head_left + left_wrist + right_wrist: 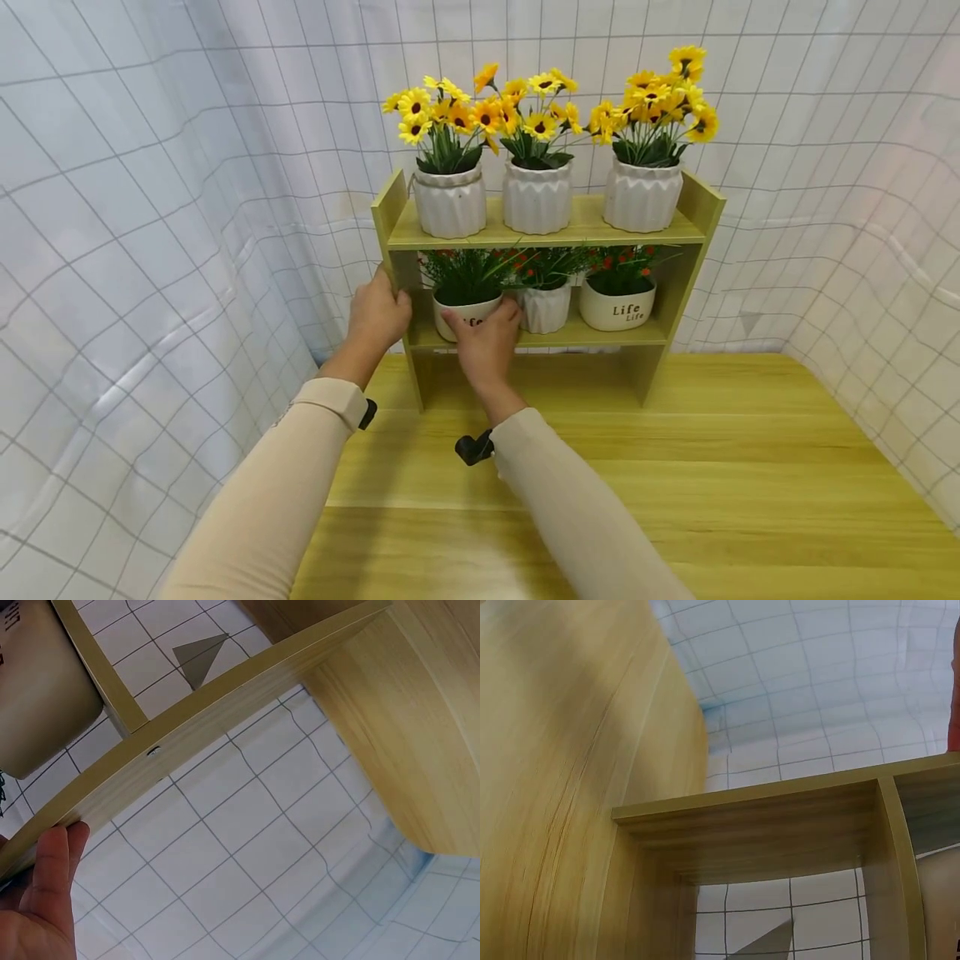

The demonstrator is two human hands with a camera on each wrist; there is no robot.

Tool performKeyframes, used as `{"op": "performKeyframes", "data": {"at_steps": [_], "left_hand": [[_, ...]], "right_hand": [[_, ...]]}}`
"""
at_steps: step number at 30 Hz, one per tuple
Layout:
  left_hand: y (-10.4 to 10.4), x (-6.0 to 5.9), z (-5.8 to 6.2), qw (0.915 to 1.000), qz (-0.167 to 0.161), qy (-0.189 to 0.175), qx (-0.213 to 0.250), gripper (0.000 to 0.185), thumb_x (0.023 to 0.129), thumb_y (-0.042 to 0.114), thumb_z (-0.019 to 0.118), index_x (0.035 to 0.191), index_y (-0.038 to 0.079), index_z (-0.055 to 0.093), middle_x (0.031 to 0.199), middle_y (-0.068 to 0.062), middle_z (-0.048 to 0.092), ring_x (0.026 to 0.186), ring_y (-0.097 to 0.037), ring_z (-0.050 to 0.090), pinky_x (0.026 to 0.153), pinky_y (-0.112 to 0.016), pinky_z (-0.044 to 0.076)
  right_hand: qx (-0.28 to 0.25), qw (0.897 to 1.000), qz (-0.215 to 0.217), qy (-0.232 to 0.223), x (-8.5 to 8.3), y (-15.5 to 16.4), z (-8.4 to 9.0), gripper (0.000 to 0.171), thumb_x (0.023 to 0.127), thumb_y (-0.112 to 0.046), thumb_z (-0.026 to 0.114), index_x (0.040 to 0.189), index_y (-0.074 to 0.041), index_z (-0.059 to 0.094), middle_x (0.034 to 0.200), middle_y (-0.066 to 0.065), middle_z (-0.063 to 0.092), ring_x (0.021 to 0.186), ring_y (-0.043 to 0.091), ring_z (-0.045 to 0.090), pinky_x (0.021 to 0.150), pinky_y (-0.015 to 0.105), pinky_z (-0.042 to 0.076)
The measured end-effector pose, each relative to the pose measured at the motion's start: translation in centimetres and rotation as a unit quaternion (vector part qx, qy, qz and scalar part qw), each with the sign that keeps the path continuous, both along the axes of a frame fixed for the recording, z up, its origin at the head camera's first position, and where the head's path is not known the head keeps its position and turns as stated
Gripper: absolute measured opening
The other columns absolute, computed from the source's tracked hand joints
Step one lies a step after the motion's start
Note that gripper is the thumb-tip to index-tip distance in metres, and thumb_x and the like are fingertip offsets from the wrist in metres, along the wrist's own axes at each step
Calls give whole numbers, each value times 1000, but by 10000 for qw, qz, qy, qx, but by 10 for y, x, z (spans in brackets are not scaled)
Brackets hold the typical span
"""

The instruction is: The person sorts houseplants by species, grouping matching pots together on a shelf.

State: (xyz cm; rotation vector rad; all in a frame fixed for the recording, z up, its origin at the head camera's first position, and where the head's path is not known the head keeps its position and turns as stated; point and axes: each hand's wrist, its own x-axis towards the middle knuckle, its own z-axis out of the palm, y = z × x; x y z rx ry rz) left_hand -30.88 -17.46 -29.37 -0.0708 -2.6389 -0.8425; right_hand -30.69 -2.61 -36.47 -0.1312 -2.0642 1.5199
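Right wrist view shows only the underside of the shelf unit (780, 825) and the grid cloth; the right hand is out of that frame. Left wrist view catches just a thumb and palm edge of the left hand (37, 900) against the shelf's side panel; fingers beyond it are cut off. The lettering on the left pot is mostly covered by fingers.

Head view: left hand (378, 312) wraps the front edge of the shelf's left upright, fingers curled round it, forearm raised from lower left. Right hand (487, 337) reaches in along the lower shelf, fingers spread and curved round the front of the low white pot (467, 315) with green foliage, thumb at its left, wrist bent slightly up.

Pot stands upright at the left end of the lower shelf, long axis vertical, foliage up. Just beside it a ribbed pot (546, 307), then a pot marked "Life" (617, 304). Three sunflower pots (537, 196) stand above
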Motion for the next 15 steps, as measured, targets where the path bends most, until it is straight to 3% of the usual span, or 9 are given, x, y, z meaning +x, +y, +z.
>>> {"op": "performKeyframes", "data": {"at_steps": [8, 15], "left_hand": [[2, -2, -1, 10000, -9, -61, 12, 34, 101, 18, 47, 131, 1, 46, 114, -29, 63, 104, -48, 60, 82, -55, 50], [1, -1, -2, 10000, -9, 30, 24, 33, 101, 18, 47, 128, -1, 48, 114, -29, 63, 105, -48, 60, 83, -56, 48]], "right_hand": [[-29, 9994, -327, 145, -8, -6, -3, 98, 73, -49, 86, 143, -4, 35, 131, 17, 42, 120, 33, 44, 102, 44, 40], [-246, 9992, 45, 314, -2, -1, -6, 98, 74, -43, 87, 149, -9, 33, 140, 12, 41, 126, 29, 41, 102, 45, 40]]}}
